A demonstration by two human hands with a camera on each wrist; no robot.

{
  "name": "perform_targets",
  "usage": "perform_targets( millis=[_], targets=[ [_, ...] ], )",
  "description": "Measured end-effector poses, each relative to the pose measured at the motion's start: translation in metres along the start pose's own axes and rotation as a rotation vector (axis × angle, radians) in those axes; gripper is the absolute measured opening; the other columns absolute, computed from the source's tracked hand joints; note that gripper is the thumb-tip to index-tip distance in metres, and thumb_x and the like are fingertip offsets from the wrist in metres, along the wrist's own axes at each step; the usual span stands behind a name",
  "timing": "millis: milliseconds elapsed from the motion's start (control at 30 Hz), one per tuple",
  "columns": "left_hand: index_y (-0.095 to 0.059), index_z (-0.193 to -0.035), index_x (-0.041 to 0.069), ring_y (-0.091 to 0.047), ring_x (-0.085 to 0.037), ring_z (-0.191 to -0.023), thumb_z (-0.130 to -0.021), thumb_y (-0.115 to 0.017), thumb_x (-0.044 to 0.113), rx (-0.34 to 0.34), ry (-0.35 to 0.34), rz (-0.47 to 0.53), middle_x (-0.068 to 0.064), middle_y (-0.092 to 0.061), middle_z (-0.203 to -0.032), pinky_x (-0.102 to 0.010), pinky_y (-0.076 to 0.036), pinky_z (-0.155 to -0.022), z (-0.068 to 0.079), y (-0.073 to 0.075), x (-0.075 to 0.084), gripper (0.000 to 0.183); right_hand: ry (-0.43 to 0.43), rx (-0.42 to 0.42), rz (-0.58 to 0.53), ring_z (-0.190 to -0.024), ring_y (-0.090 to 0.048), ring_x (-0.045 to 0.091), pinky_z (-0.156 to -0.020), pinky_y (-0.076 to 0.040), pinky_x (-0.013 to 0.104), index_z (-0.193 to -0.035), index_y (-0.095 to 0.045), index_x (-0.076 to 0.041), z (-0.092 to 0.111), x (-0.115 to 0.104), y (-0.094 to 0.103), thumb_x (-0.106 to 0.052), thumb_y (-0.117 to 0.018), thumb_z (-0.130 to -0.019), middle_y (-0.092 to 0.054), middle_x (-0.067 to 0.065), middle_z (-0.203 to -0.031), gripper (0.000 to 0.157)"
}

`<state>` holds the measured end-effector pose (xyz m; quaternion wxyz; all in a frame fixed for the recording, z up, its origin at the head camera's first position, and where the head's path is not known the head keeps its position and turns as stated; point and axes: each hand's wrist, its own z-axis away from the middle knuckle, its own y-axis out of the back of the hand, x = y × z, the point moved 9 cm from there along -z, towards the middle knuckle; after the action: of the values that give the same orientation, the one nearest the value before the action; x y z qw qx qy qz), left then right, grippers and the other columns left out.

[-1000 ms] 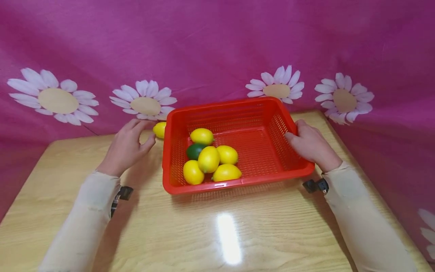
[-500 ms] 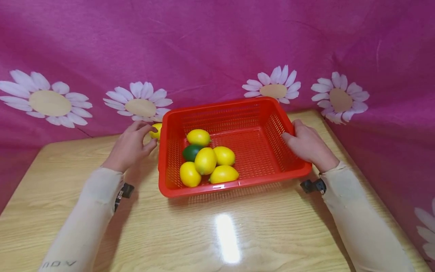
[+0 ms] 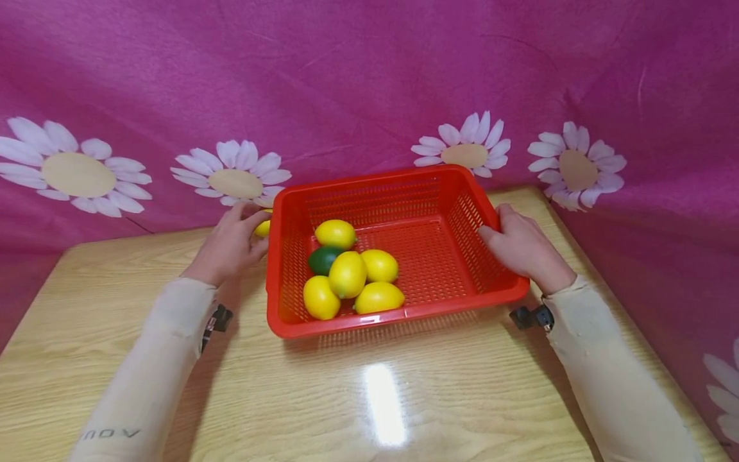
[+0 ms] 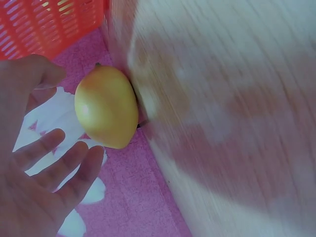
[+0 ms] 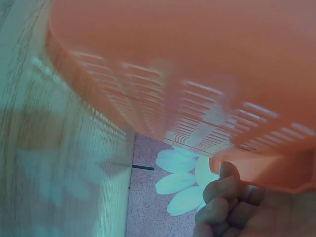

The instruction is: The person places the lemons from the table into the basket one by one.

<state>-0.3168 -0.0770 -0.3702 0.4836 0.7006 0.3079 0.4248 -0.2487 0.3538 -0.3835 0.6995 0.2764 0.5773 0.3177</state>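
Note:
A red plastic basket (image 3: 427, 256) with slotted walls holds several lemons (image 3: 378, 298) and one dark green fruit (image 3: 323, 260), grouped toward its left side. My right hand (image 3: 522, 247) grips the right rim, thumb over the inside; from below, the right wrist view has its curled fingers (image 5: 222, 207) under the rim. Just outside the basket's left wall, another lemon (image 4: 106, 106) lies at the table's back edge. Around it reaches my left hand (image 3: 231, 240), fingers parted and loosely bent, fingertips close to the lemon in the left wrist view. From the head, hand and basket partly hide this lemon.
The wooden table (image 3: 300, 398) carries the basket and ends against a magenta cloth (image 3: 358, 83) printed with large white daisies. This cloth rises right behind the basket and also along the table's right side.
My left hand has moved slightly right and closer over the outside lemon, covering more of it. Basket and left-hand view shift a little left in the picture; my right hand keeps its grip.

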Motion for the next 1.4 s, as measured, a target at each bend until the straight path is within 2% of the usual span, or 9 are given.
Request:
perform_targets(
  millis=[167,433,633,800,933,1167,1267,1400],
  targets=[
    [-0.065,-0.132,0.004,-0.045,-0.042,-0.135,-0.095,-0.072,0.016,-0.024,0.021,0.013,-0.023,-0.045,-0.148,-0.064,-0.046,-0.114,-0.003,-0.005,-0.001,0.039,0.001,0.011,0.018,-0.09,-0.071,0.033,-0.07,-0.066,0.044,-0.136,-0.041,0.003,0.0,0.002,0.001,-0.028,-0.049,-0.104,-0.06,0.025,-0.115,0.045],
    [-0.065,-0.137,0.007,-0.038,-0.046,-0.139,-0.095,-0.071,0.013,-0.053,0.016,-0.006,-0.024,-0.04,-0.153,-0.065,-0.042,-0.115,-0.01,-0.013,0.003,0.043,-0.011,0.009,0.008,-0.089,-0.071,0.032,-0.069,-0.066,0.043,-0.135,-0.041,0.002,0.002,0.004,0.0,-0.028,-0.049,-0.104,-0.059,0.025,-0.114,0.044],
    [-0.071,-0.13,0.008,-0.032,-0.042,-0.141,-0.096,-0.071,0.015,-0.098,0.048,0.019,-0.019,-0.037,-0.156,-0.065,-0.044,-0.114,-0.014,-0.019,0.002,0.034,-0.023,-0.004,-0.01,-0.092,-0.071,0.033,-0.07,-0.067,0.044,-0.137,-0.039,0.002,0.003,0.004,-0.001,-0.027,-0.05,-0.104,-0.059,0.024,-0.116,0.045],
    [-0.074,-0.121,0.005,-0.03,-0.045,-0.144,-0.098,-0.066,0.01,-0.114,0.044,0.036,-0.021,-0.037,-0.156,-0.068,-0.038,-0.117,-0.018,-0.025,-0.001,0.024,-0.024,0.0,-0.012,-0.092,-0.072,0.033,-0.07,-0.067,0.044,-0.137,-0.04,0.001,0.004,0.003,0.0,-0.027,-0.05,-0.104,-0.059,0.024,-0.117,0.045],
    [-0.074,-0.118,0.002,-0.03,-0.049,-0.144,-0.098,-0.061,0.004,-0.095,0.037,0.038,-0.025,-0.037,-0.156,-0.069,-0.034,-0.119,-0.02,-0.027,-0.003,0.024,-0.024,-0.002,-0.021,-0.092,-0.072,0.033,-0.07,-0.067,0.044,-0.138,-0.039,0.001,0.004,0.003,-0.001,-0.027,-0.05,-0.104,-0.059,0.025,-0.118,0.045],
    [-0.075,-0.12,0.006,-0.029,-0.049,-0.142,-0.101,-0.055,0.004,-0.062,0.01,0.037,-0.029,-0.039,-0.152,-0.07,-0.032,-0.119,-0.025,-0.027,-0.001,0.028,-0.03,0.005,-0.024,-0.092,-0.072,0.032,-0.069,-0.066,0.044,-0.137,-0.039,0.0,0.003,0.002,0.0,-0.026,-0.051,-0.104,-0.059,0.024,-0.117,0.043],
    [-0.074,-0.117,0.003,-0.034,-0.054,-0.138,-0.099,-0.05,0.001,-0.034,-0.037,0.024,-0.035,-0.042,-0.147,-0.071,-0.032,-0.116,-0.028,-0.026,0.002,0.03,-0.023,0.02,-0.014,-0.089,-0.072,0.032,-0.068,-0.066,0.043,-0.134,-0.041,0.001,0.003,0.001,0.002,-0.026,-0.051,-0.104,-0.059,0.024,-0.114,0.042],
    [-0.071,-0.116,-0.004,-0.036,-0.059,-0.135,-0.096,-0.047,0.0,-0.026,-0.056,0.03,-0.039,-0.04,-0.145,-0.072,-0.031,-0.115,-0.03,-0.028,0.001,0.032,-0.028,0.015,-0.013,-0.089,-0.072,0.031,-0.068,-0.066,0.043,-0.134,-0.04,0.0,0.002,0.0,0.002,-0.026,-0.051,-0.103,-0.059,0.024,-0.115,0.042]
  ],
)
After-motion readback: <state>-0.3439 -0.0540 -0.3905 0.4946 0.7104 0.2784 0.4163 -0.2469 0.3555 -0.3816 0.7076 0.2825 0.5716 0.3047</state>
